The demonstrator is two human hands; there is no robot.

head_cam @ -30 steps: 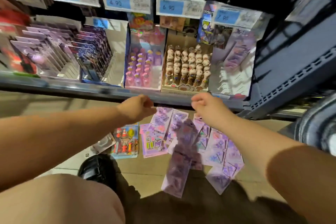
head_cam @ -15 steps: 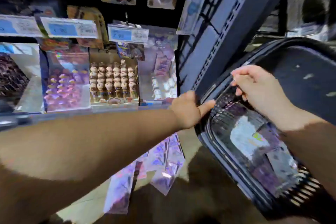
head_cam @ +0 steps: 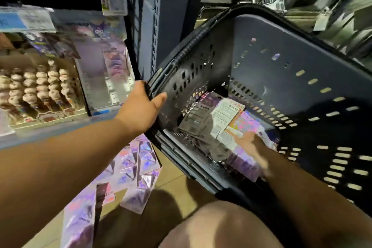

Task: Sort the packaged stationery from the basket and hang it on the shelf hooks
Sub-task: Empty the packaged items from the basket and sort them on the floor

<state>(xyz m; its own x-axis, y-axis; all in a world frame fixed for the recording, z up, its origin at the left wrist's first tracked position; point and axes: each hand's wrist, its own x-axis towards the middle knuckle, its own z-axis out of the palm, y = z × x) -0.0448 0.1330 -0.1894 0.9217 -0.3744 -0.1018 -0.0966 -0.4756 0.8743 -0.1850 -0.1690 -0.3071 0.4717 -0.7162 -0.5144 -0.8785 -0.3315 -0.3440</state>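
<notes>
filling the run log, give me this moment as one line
left grip: holds basket rim | right grip: in basket over packets, blurred, hold unclear

The tilted basket (head_cam: 271, 46) is gripped at its rim by the left hand (head_cam: 138, 108). The right hand (head_cam: 251, 147), blurred, is seen inside it, over packs (head_cam: 225, 115). Purple packs (head_cam: 141, 163) are spread on the floor (head_cam: 175, 189) beside it.

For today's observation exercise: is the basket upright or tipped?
Tipped: the basket opens toward the camera; the left hand holds its rim, and packets lie inside.
</notes>
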